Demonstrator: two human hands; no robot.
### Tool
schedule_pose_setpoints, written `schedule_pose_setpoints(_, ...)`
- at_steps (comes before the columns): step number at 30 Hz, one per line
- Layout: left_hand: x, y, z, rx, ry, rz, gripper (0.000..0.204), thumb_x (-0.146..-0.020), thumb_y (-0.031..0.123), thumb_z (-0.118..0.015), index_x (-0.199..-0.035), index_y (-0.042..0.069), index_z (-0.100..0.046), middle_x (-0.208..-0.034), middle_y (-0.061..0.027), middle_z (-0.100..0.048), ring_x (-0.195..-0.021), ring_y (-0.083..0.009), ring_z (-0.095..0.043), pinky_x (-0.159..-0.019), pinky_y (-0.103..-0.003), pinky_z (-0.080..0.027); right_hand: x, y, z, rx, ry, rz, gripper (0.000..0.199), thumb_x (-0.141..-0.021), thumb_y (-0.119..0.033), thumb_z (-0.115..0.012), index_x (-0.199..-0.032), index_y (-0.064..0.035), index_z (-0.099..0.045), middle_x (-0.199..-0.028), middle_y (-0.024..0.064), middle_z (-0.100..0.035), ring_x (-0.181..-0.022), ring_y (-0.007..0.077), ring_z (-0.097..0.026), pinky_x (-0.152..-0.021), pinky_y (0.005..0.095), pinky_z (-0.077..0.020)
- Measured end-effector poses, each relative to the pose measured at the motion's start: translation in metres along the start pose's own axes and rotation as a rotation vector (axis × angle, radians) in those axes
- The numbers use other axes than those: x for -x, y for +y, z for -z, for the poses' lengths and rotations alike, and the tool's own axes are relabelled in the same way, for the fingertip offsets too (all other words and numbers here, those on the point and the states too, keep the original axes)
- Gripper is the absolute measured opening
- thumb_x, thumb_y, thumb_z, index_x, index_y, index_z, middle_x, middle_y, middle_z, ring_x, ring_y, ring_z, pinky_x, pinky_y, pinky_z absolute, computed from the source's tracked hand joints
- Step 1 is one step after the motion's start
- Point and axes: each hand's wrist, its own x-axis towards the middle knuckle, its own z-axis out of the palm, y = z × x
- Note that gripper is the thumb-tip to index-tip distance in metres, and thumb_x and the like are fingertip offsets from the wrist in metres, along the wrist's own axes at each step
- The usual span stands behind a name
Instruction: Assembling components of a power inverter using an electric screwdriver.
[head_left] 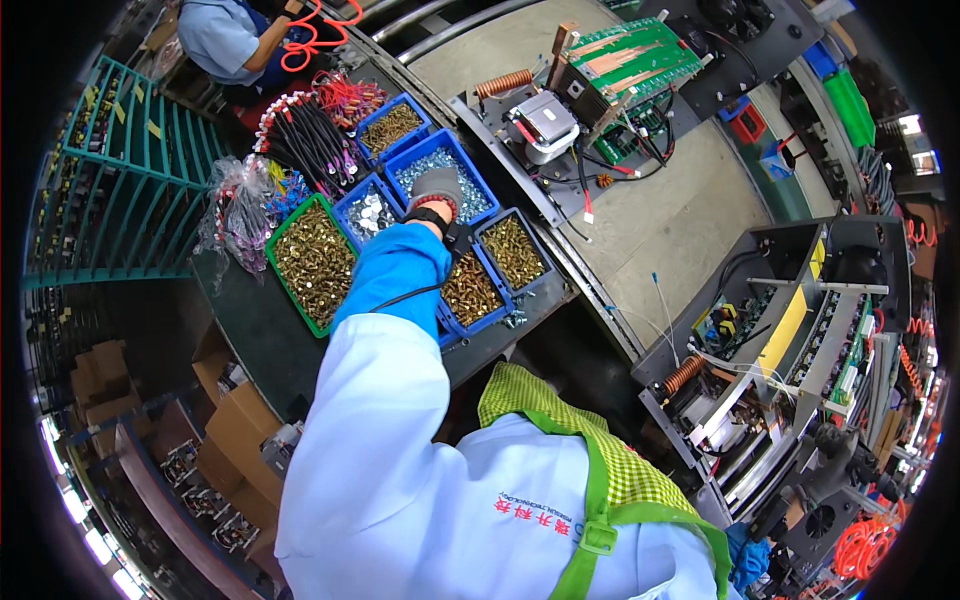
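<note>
Head view, largest to smallest. I see a grey conveyor track (660, 215) curving across the upper right, carrying an open chassis (790, 340) with coils and wiring, and further up a green circuit board (640, 55) beside a transformer (543, 125). Left of the track lies a dark bench (260, 330) holding a cluster of parts bins; teal racks (120, 190) stand beyond it, and cardboard boxes (235, 430) sit below. A second person (225, 35) sits at the far end.

My left arm, in a blue sleeve, reaches over the bins. My left hand (437, 187), in a grey glove, rests knuckles-up in the blue bin (440, 165) of silvery hardware; its fingers are buried, so I cannot tell whether they are closed on anything. My right hand is out of view.

In my judgement, a clean pick here calls for pinching from the top layer and lifting straight up, clear of the brass-screw bins (470, 290) and the green bin (313, 265) alongside. Wire bundles (305, 140) lie just behind.
</note>
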Motion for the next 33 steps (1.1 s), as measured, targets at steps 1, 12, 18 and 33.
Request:
schedule_pose_setpoints(1,-0.002,0.000,-0.002,0.001,0.004,-0.016,0.025,-0.093,0.018,-0.053,-0.102,0.009,-0.075,-0.110,-0.0184,-0.072,-0.104,-0.0356,-0.069,-0.089,-0.047,-0.056,0.002,-0.002,-0.002,-0.008,-0.011,-0.011,0.033,-0.095,-0.014,-0.059,-0.120,0.0059,-0.067,-0.086,0.0101,-0.071,-0.070,0.0170,-0.065,-0.067,0.0344,-0.0568)
schedule_pose_setpoints(12,-0.007,-0.023,-0.013,0.201,0.060,-0.067,0.024,-0.083,0.012,-0.061,-0.105,0.006,-0.070,-0.108,-0.0217,-0.070,-0.105,-0.0401,-0.066,-0.092,-0.046,-0.053,0.001,-0.009,-0.009,-0.303,-0.310,-0.086,0.022,-0.097,-0.019,-0.059,-0.088,0.0006,-0.063,-0.075,0.0057,-0.061,-0.064,0.0139,-0.058,-0.063,0.0311,-0.0506)
schedule_pose_setpoints(18,-0.004,-0.057,-0.008,0.657,0.174,-0.031,0.031,-0.080,0.023,-0.069,-0.107,0.008,-0.069,-0.102,-0.0179,-0.072,-0.099,-0.0349,-0.068,-0.089,-0.041,-0.053,0.000,-0.004,-0.012,-0.055,-0.008,-0.011,0.021,-0.097,-0.015,-0.060,-0.107,0.0031,-0.065,-0.079,0.0080,-0.067,-0.064,0.0154,-0.062,-0.063,0.0311,-0.0527)
schedule_pose_setpoints(33,0.016,-0.087,-0.025,2.582,-0.058,0.066,0.014,-0.094,-0.002,-0.060,-0.105,0.004,-0.066,-0.097,-0.0155,-0.067,-0.094,-0.0285,-0.068,-0.078,-0.032,-0.062,0.003,0.000,-0.008,-0.120,-0.057,0.102,0.022,-0.097,-0.015,-0.060,-0.110,0.0023,-0.065,-0.080,0.0058,-0.067,-0.064,0.0122,-0.061,-0.060,0.0288,-0.0508)
